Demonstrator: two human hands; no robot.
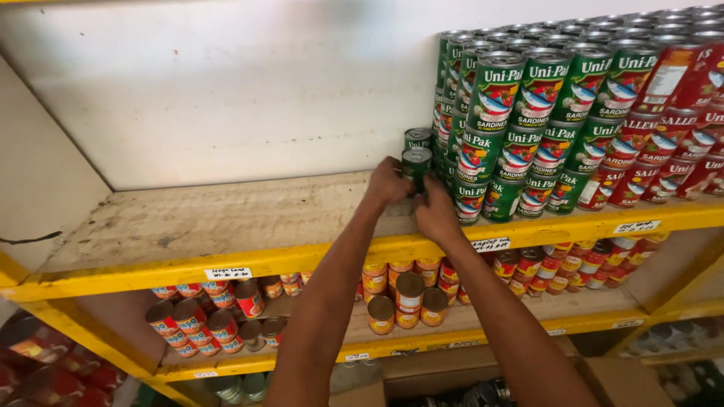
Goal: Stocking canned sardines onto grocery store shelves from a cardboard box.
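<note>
At six o'clock, a cardboard box (483, 373) sits low between the forearms. Above it, the lower shelf (483, 335) carries orange-labelled cans (409, 290). At centre, the left hand (386, 183) and right hand (435, 211) each close their grip on a small green can (416, 162) on the yellow-edged upper shelf (226, 226). Just beyond stands another green can (417, 138). At two o'clock rise stacked green sardine cans (528, 113), then red cans (671, 128).

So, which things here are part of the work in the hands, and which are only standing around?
In hand:
- left hand and right hand, both on a small green can
- second small green can behind it
- green can stack beside them

Standing around:
- red cans
- lower-shelf cans
- yellow shelf edge
- cardboard box
</note>
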